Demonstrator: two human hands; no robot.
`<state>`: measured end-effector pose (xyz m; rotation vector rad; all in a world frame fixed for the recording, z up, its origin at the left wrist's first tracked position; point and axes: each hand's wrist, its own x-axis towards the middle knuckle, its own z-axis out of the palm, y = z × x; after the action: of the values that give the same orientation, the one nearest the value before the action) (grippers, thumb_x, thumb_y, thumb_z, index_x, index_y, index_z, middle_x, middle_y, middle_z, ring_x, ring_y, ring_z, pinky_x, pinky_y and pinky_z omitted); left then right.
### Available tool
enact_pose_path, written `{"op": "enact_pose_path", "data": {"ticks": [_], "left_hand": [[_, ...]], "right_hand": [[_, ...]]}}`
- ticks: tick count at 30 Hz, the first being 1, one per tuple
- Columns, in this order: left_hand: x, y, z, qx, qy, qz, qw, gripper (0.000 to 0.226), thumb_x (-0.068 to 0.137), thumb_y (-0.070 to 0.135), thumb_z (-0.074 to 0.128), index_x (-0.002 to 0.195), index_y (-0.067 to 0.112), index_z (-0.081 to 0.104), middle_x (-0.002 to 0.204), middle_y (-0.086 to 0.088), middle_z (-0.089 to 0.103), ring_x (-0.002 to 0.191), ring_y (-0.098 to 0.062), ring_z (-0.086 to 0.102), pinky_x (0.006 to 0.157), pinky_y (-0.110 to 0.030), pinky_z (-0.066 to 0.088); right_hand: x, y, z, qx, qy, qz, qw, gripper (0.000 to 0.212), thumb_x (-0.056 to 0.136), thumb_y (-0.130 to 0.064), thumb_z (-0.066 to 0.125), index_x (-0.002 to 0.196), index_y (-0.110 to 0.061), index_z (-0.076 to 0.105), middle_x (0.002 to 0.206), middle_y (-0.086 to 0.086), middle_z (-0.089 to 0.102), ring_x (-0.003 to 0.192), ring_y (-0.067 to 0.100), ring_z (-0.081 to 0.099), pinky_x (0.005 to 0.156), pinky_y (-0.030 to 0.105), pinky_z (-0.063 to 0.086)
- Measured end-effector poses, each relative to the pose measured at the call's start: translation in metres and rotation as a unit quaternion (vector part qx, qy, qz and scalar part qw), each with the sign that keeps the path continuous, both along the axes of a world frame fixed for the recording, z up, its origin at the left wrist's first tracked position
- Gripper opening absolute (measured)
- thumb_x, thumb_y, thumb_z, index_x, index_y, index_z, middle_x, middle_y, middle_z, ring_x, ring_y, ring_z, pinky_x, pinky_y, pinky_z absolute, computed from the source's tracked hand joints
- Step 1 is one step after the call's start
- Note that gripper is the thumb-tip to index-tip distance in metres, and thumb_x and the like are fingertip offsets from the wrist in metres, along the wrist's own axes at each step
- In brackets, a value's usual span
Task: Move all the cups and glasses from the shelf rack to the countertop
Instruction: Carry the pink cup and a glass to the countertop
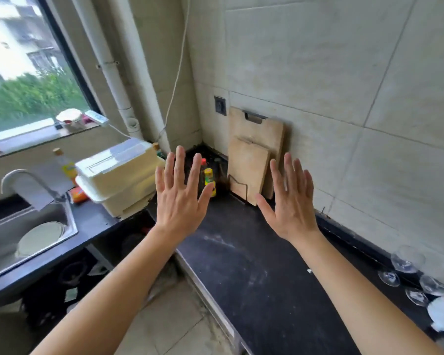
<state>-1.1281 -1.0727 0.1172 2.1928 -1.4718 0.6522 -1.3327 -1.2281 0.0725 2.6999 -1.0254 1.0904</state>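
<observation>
Clear stemmed glasses [405, 262] inverted on dark countertop [254, 265]

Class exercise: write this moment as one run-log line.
left hand: open, empty | right hand: open, empty | wine glasses: on countertop, far right | shelf rack: not visible

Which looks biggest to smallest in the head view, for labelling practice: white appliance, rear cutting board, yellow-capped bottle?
1. white appliance
2. rear cutting board, partly hidden by the board in front
3. yellow-capped bottle, clearly smallest

The top two look close; the appliance sits nearer, so that order is unsure.
</observation>
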Motion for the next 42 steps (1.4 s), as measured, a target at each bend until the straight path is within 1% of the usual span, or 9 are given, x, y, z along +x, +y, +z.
{"op": "enact_pose_path", "data": {"ticks": [5, 9, 13, 16, 22, 28, 34, 37, 42], "left_hand": [[0.143, 0.136, 0.01, -0.045, 0.015, 0.08, 0.996, 0.068, 0.099, 0.051, 0.038, 0.158, 0.018, 0.025, 0.166, -0.018, 0.009, 0.152, -0.038, 0.008, 0.119, -0.061, 0.011], [0.253, 0.266, 0.014, -0.059, 0.015, 0.186, 0.981, 0.069, 0.099, 0.052, 0.039, 0.158, 0.019, 0.025, 0.166, -0.016, 0.009, 0.152, -0.037, 0.01, 0.117, -0.063, 0.014], [0.331, 0.391, 0.021, -0.063, 0.02, 0.296, 0.953, 0.069, 0.099, 0.054, 0.036, 0.158, 0.022, 0.02, 0.167, -0.015, 0.006, 0.151, -0.037, 0.01, 0.116, -0.065, 0.014], [0.372, 0.476, 0.02, -0.064, 0.005, 0.364, 0.929, 0.071, 0.1, 0.055, 0.035, 0.159, 0.02, 0.017, 0.167, -0.014, 0.001, 0.152, -0.035, 0.006, 0.116, -0.065, 0.013], [0.419, 0.62, -0.004, -0.076, 0.033, 0.5, 0.862, 0.071, 0.099, 0.058, 0.026, 0.158, 0.019, 0.02, 0.167, -0.014, 0.006, 0.153, -0.034, 0.007, 0.117, -0.061, 0.011], [0.503, 0.71, -0.028, -0.043, 0.052, 0.587, 0.807, 0.073, 0.097, 0.058, 0.025, 0.158, 0.019, 0.022, 0.167, -0.013, 0.004, 0.153, -0.033, 0.005, 0.12, -0.06, 0.011], [0.64, 0.758, -0.01, -0.018, 0.078, 0.613, 0.786, 0.074, 0.097, 0.059, 0.022, 0.16, 0.022, 0.009, 0.167, -0.009, -0.01, 0.154, -0.027, -0.007, 0.122, -0.052, -0.001], [0.687, 0.791, 0.006, -0.015, 0.058, 0.627, 0.777, 0.074, 0.096, 0.059, 0.018, 0.16, 0.024, 0.009, 0.168, -0.01, -0.005, 0.154, -0.028, -0.003, 0.121, -0.051, -0.001], [0.736, 0.85, 0.003, -0.058, 0.058, 0.648, 0.757, 0.069, 0.097, 0.058, 0.026, 0.156, 0.023, 0.024, 0.167, -0.011, 0.01, 0.152, -0.029, 0.011, 0.119, -0.057, 0.013]], "right_hand": [[0.171, 0.09, 0.028, -0.028, -0.018, 0.082, 0.996, 0.083, 0.099, -0.058, 0.044, 0.163, -0.016, 0.012, 0.169, 0.019, 0.006, 0.155, 0.041, 0.011, 0.123, 0.057, 0.011], [0.325, 0.188, 0.038, -0.037, -0.03, 0.187, 0.981, 0.082, 0.099, -0.056, 0.046, 0.162, -0.013, 0.017, 0.169, 0.02, 0.007, 0.155, 0.04, 0.011, 0.122, 0.059, 0.011], [0.455, 0.301, 0.05, -0.06, -0.035, 0.305, 0.95, 0.077, 0.099, -0.058, 0.042, 0.159, -0.011, 0.028, 0.166, 0.022, 0.017, 0.152, 0.041, 0.02, 0.123, 0.054, 0.01], [0.536, 0.379, 0.054, -0.06, -0.036, 0.383, 0.921, 0.08, 0.097, -0.059, 0.044, 0.161, -0.016, 0.022, 0.168, 0.018, 0.013, 0.154, 0.038, 0.017, 0.123, 0.048, 0.004], [0.662, 0.518, 0.028, -0.052, -0.018, 0.509, 0.859, 0.082, 0.096, -0.056, 0.05, 0.16, -0.013, 0.024, 0.168, 0.019, 0.012, 0.154, 0.038, 0.015, 0.123, 0.056, 0.016], [0.787, 0.626, -0.01, -0.031, 0.0, 0.588, 0.808, 0.08, 0.098, -0.059, 0.045, 0.161, -0.016, 0.02, 0.169, 0.017, 0.008, 0.156, 0.035, 0.01, 0.125, 0.053, 0.011], [0.933, 0.687, -0.009, 0.02, 0.023, 0.602, 0.798, 0.08, 0.097, -0.058, 0.045, 0.161, -0.015, 0.022, 0.169, 0.017, 0.011, 0.155, 0.037, 0.014, 0.122, 0.055, 0.019], [0.993, 0.723, 0.011, 0.039, 0.027, 0.62, 0.783, 0.08, 0.097, -0.057, 0.044, 0.161, -0.013, 0.023, 0.168, 0.019, 0.013, 0.154, 0.039, 0.017, 0.12, 0.056, 0.024], [1.054, 0.789, 0.019, 0.057, 0.033, 0.653, 0.754, 0.079, 0.1, -0.057, 0.043, 0.162, -0.017, 0.016, 0.169, 0.015, 0.009, 0.155, 0.033, 0.014, 0.121, 0.05, 0.021]]}}
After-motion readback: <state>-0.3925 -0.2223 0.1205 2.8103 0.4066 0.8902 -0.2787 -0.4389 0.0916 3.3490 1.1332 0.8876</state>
